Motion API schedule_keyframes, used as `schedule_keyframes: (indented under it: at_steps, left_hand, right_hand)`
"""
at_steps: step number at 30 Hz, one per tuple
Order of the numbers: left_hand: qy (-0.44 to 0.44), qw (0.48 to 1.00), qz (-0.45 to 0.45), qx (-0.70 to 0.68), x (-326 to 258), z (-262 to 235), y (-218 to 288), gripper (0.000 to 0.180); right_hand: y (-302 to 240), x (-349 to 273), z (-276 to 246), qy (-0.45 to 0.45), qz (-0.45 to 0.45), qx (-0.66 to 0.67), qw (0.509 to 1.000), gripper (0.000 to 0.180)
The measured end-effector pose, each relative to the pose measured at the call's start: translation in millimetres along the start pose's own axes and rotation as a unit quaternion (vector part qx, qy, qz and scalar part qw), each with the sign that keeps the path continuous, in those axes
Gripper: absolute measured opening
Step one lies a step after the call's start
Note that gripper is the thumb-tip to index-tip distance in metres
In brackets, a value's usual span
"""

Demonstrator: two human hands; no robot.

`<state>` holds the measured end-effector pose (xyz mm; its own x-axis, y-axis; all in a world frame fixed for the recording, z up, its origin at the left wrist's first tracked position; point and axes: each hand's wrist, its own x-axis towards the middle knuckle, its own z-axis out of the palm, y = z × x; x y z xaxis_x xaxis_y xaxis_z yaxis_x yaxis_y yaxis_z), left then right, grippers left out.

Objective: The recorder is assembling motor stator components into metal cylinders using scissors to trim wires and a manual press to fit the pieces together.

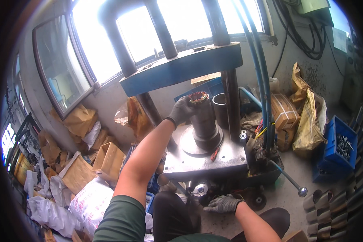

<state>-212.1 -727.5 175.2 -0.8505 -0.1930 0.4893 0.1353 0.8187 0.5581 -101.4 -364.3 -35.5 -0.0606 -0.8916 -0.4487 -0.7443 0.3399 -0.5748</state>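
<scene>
A dark metal cylinder (203, 123) stands upright on a round disc (185, 141) on the steel bed of a blue press. Coloured windings (199, 97) show at its top opening, like a motor stator's. My left hand (181, 111), in a dark grey glove, grips the cylinder's upper left side near the rim. Low in front of the press, my right hand (225, 204), gloved too, has its fingers stretched to the left and holds nothing visible. Left of it is a round silvery part (200, 189). A small red-handled tool (215, 153) lies on the steel bed (230, 161).
The press's blue crossbeam (185, 66) spans above the cylinder between dark columns. An open tube (220, 101) stands behind it. A ball-ended lever (302, 192) juts out right. Cartons and bags (92, 201) crowd the left; a blue crate (341, 141) holds metal parts.
</scene>
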Motion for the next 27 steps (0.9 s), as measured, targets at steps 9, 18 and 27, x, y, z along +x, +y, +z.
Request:
schedule_keyframes:
  at_steps: [9, 18, 27]
  left_hand:
    - [-0.046, 0.893, 0.240, 0.379, -15.9, -12.6, 31.6, 0.038]
    - [0.151, 0.957, 0.090, -0.231, -125.8, 19.4, -44.2, 0.060]
    - [0.213, 0.883, -0.412, 0.074, -541.2, 102.2, -163.7, 0.045]
  right_hand:
    - [20.4, 2.0, 10.3, 0.076, -0.027, -0.025, 0.996, 0.060]
    - [-48.2, -116.0, -25.9, 0.484, -0.127, 0.073, 0.863, 0.023]
    - [-33.7, -258.8, -65.5, 0.519, -0.107, -0.306, 0.791, 0.026]
